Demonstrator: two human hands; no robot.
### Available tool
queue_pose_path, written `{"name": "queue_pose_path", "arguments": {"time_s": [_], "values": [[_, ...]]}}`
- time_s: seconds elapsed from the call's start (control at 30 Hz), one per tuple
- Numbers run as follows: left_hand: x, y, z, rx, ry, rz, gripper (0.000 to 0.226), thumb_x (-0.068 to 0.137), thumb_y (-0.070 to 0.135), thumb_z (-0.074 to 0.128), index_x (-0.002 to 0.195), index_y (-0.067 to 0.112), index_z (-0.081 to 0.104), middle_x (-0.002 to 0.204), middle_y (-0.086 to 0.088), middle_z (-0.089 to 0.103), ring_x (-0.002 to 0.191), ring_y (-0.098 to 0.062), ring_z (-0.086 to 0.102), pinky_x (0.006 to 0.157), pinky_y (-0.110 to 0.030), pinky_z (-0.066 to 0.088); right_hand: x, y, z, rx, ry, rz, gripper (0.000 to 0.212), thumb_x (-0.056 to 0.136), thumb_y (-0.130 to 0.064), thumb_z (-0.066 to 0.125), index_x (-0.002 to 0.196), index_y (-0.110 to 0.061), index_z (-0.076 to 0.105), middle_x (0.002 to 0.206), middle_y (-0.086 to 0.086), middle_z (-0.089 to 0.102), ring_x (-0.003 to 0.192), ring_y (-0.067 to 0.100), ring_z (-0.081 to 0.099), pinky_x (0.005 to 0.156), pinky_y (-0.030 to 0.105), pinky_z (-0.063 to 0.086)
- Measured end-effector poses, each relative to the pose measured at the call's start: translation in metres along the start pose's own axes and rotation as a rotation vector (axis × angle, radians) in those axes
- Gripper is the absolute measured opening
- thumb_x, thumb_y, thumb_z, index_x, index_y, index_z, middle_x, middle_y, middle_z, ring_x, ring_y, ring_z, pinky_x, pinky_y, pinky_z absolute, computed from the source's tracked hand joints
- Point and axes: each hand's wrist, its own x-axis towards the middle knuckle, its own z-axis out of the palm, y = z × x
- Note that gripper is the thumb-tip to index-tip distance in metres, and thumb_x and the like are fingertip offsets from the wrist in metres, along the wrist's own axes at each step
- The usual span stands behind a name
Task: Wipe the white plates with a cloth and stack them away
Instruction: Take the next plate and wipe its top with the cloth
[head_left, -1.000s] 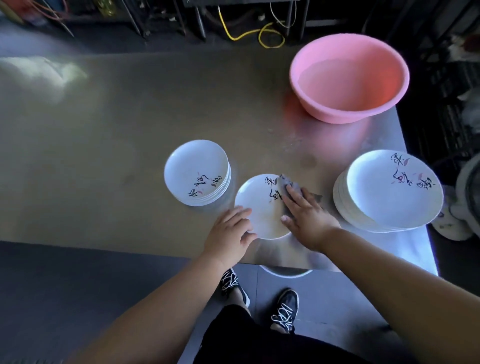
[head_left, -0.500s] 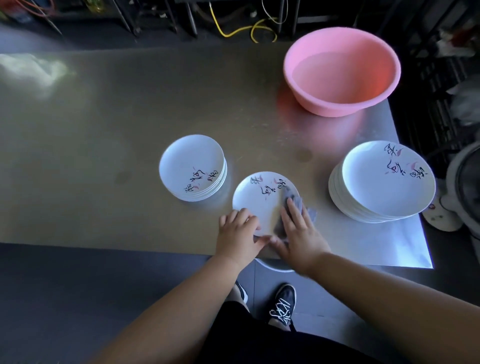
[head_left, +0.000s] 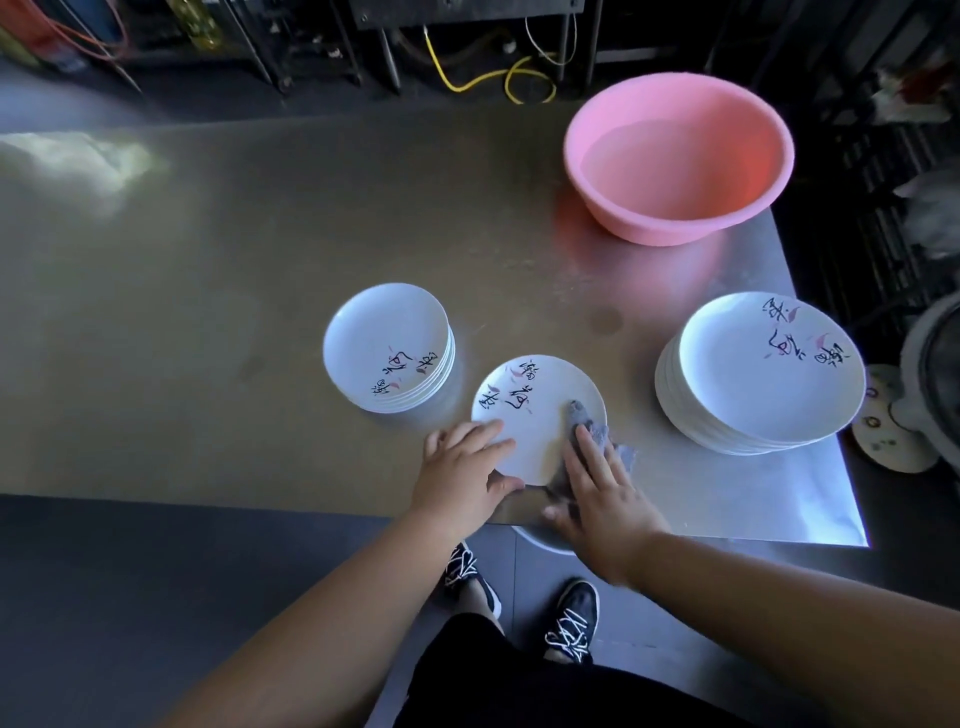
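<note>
A single white plate (head_left: 530, 410) with black writing lies near the front edge of the steel table (head_left: 218, 322). My left hand (head_left: 462, 480) holds its near-left rim, fingers on top and thumb at the edge. My right hand (head_left: 597, 493) lies flat, pressing a grey cloth (head_left: 587, 434) onto the plate's right side. A small stack of white plates (head_left: 387, 345) stands to the left. A taller stack of larger white plates (head_left: 758, 371) stands at the right.
A pink basin (head_left: 678, 161) holding water sits at the back right of the table. The table's right corner ends near a round appliance (head_left: 935, 374). Cables and frames run behind the table. My feet stand below the front edge.
The cloth under my right hand slid from the plate's far right toward its near right edge. The plate turned, so its writing now faces differently. My left hand stayed on the rim.
</note>
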Motion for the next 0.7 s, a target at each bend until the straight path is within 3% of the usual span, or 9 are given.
{"name": "queue_pose_path", "arguments": {"time_s": [0.13,0.23,0.33,0.4,0.47,0.53,0.6,0.7], "values": [[-0.005,0.006,0.004,0.045,0.014,-0.017,0.038,0.086,0.047,0.075,0.123,0.038,0.071,0.143,0.014,0.061,0.122,-0.021,0.056,0.092,-0.044,0.043,0.043,0.026,-0.032,0.030,0.112,-0.028,0.074,0.102,-0.063,0.030,0.166,-0.027,0.017,0.175,-0.011,-0.005,0.161,0.027,0.004,0.127,0.049,0.023],[-0.010,0.018,0.010,0.048,0.019,-0.037,0.038,0.087,0.044,0.072,0.124,0.040,0.070,0.137,0.015,0.063,0.114,-0.022,0.059,0.088,-0.041,0.041,0.053,0.032,-0.032,0.028,0.088,0.009,0.073,0.106,-0.059,0.033,0.167,-0.025,0.015,0.175,-0.011,-0.010,0.161,0.025,-0.002,0.129,0.047,0.016],[-0.007,0.037,0.009,0.023,-0.001,-0.024,0.042,0.078,0.060,0.077,0.114,0.039,0.074,0.115,0.016,0.065,0.109,-0.022,0.060,0.087,-0.040,0.033,0.011,0.012,-0.002,-0.067,0.031,-0.005,0.090,0.097,-0.075,0.000,0.168,-0.020,0.000,0.173,0.003,-0.024,0.160,0.032,-0.016,0.130,0.044,-0.001],[-0.004,0.045,0.003,0.053,-0.035,-0.009,0.054,0.075,0.075,0.068,0.113,0.037,0.072,0.114,0.018,0.062,0.115,-0.020,0.057,0.089,-0.040,0.032,-0.006,0.016,0.002,-0.015,-0.028,-0.026,0.088,0.099,-0.075,0.010,0.166,-0.021,-0.010,0.170,-0.003,-0.030,0.159,0.027,-0.020,0.128,0.040,-0.004],[-0.003,0.040,-0.005,0.061,-0.017,-0.049,0.066,0.072,0.082,0.060,0.121,0.038,0.067,0.132,0.021,0.058,0.128,-0.016,0.049,0.094,-0.040,0.032,0.005,0.031,-0.017,0.004,0.008,-0.078,0.089,0.096,-0.076,0.012,0.168,-0.025,0.002,0.173,-0.009,-0.020,0.161,0.026,-0.010,0.131,0.042,0.005],[-0.004,0.025,-0.010,0.039,0.020,-0.076,0.057,0.076,0.073,0.065,0.123,0.040,0.066,0.140,0.023,0.056,0.132,-0.013,0.050,0.098,-0.043,0.034,0.032,0.049,-0.036,-0.019,0.074,-0.097,0.079,0.100,-0.069,0.019,0.167,-0.028,0.015,0.175,-0.012,-0.007,0.162,0.024,-0.003,0.130,0.043,0.013],[-0.004,0.013,-0.008,0.035,0.040,-0.047,0.041,0.082,0.058,0.073,0.120,0.041,0.066,0.139,0.022,0.061,0.124,-0.014,0.058,0.095,-0.044,0.038,0.052,0.055,-0.042,0.003,0.092,-0.076,0.067,0.107,-0.056,0.030,0.167,-0.027,0.018,0.175,-0.011,-0.005,0.162,0.022,-0.003,0.130,0.044,0.015],[-0.003,0.014,-0.002,0.028,0.038,-0.031,0.038,0.076,0.051,0.085,0.110,0.038,0.075,0.130,0.021,0.068,0.111,-0.016,0.061,0.089,-0.041,0.039,0.041,0.031,-0.016,-0.050,0.065,0.011,0.084,0.098,-0.064,0.014,0.166,-0.015,0.021,0.175,0.009,-0.008,0.160,0.039,-0.006,0.129,0.052,0.007]]}}
